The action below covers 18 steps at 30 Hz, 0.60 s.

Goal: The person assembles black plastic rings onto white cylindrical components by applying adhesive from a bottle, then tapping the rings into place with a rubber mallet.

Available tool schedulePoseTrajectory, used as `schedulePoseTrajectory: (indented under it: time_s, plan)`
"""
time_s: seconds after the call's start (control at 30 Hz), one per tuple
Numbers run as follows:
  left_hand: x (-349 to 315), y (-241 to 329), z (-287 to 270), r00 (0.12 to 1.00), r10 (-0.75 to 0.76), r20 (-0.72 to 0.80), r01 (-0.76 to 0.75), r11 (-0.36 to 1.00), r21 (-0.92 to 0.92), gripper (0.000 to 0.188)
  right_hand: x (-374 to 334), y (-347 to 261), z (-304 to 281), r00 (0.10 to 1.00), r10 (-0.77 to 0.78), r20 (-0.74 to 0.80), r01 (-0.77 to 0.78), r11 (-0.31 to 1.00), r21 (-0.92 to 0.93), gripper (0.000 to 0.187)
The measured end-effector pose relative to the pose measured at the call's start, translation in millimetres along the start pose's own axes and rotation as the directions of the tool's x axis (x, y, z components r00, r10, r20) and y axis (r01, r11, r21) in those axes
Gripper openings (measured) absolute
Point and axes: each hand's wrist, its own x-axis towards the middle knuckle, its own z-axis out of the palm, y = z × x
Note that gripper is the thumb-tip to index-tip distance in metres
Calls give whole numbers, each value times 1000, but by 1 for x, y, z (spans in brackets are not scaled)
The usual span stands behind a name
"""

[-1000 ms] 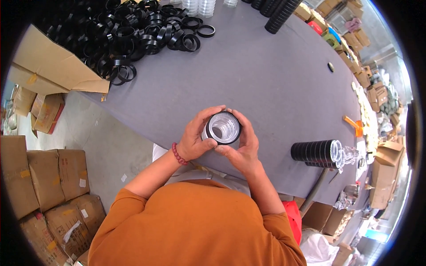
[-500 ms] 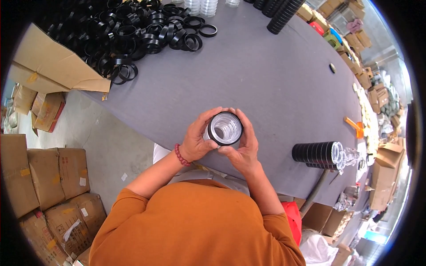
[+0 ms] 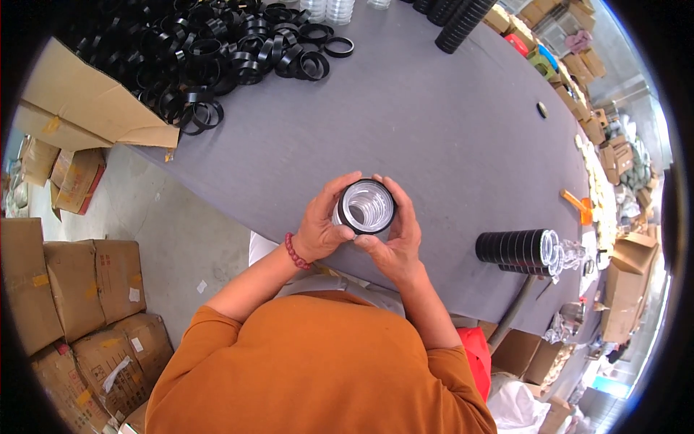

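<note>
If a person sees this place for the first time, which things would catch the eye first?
Probably the heap of black rings at the upper left of the grey table. Next, perhaps, the orange shirt filling the lower middle; above it, near the centre, the left hand and right hand hold a clear ridged piece with a black rim.

Grey table (image 3: 434, 145) here, lots on it: heap of blk rings (image 3: 206, 49) spilling across far L, clr ribbed stacks (image 3: 338, 11) up top, tall blk stacks (image 3: 459, 25) to their R. R side: sm. dark disc (image 3: 542, 110), orange tool (image 3: 575, 202), blk-banded stacks w/ clr ends (image 3: 510, 249).
</note>
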Motion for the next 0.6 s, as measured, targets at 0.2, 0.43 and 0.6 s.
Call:
schedulePoseTrajectory:
  time_s: [0.2, 0.43, 0.6]
  plan:
    - [5, 0, 2, 999, 47, 27, -44, 995, -91, 74, -2, 2, -5, 998, 7, 61, -5, 999, -33, 74]
    - [2, -10, 1, 992, 128, 15, -127, 991, -31, 67, -8, 14, -3, 997, -72, 28, 74, 995, -62, 74]
    - [10, -5, -19, 970, 195, 148, -238, 891, 387, 67, -1, 14, -12, 989, -114, 92, 133, 961, -244, 75]
